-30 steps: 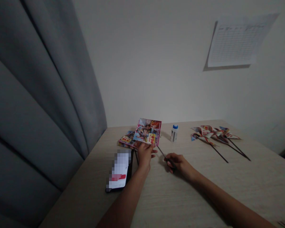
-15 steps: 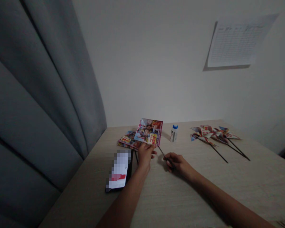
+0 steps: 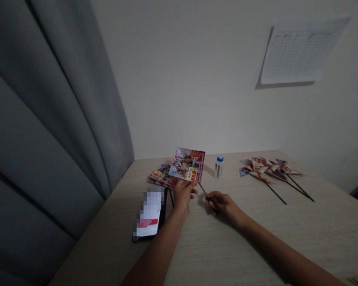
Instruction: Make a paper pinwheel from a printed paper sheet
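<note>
My left hand pinches the lower edge of a square printed paper sheet, colourful with a yellow price label, and holds it up off the table. In my right hand is a pair of scissors, its dark handles in my fingers. The blades point up and left, their tip at the sheet's lower right corner; whether they cut into the paper cannot be made out. Behind my left hand lies a stack of similar printed sheets, partly covered by the held one.
A phone with a lit screen lies left of my left arm, a dark stick beside it. A blue-capped glue bottle stands near the wall. Several paper pinwheels on dark sticks lie at right. A grey curtain hangs at left.
The held sheet has shifted very slightly to the right. Both hands and the scissors stay almost where they were.
</note>
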Tool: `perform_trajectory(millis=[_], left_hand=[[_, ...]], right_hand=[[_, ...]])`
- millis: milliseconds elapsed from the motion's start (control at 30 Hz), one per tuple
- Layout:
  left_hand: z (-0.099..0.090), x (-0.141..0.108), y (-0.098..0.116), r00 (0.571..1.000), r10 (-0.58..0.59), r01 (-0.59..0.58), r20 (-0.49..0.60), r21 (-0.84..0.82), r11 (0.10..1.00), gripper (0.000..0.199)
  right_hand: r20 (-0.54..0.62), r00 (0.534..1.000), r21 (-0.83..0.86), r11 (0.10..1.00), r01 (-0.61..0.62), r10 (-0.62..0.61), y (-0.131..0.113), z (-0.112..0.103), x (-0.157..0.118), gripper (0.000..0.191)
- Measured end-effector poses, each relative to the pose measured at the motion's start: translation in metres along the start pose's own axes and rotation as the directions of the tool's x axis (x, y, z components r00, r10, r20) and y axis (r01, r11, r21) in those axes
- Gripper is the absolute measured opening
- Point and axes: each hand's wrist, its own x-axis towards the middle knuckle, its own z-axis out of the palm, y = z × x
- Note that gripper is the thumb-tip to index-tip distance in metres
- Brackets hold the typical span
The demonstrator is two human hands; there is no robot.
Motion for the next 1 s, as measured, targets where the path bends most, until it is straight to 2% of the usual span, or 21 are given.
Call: perform_trajectory(millis=[333,667,1000], left_hand=[[-0.002,0.0,0.0,1.0,0.014,-0.014,0.016,0.001,1.0,0.038],[-0.002,0.0,0.0,0.999,0.025,-0.026,0.033,0.022,0.999,0.036],[0.0,-0.002,0.002,0.997,-0.004,0.002,0.08,0.024,1.0,0.036]], right_hand=[[-0.003,1.0,0.037,0.999,-0.016,0.016,0.004,0.0,0.001,0.048],[0.01,1.0,0.06,0.998,-0.023,0.022,0.004,0.0,0.003,0.054],[0.028,1.0,0.167,0.986,-0.003,-0.002,0.004,0.0,0.004,0.05]])
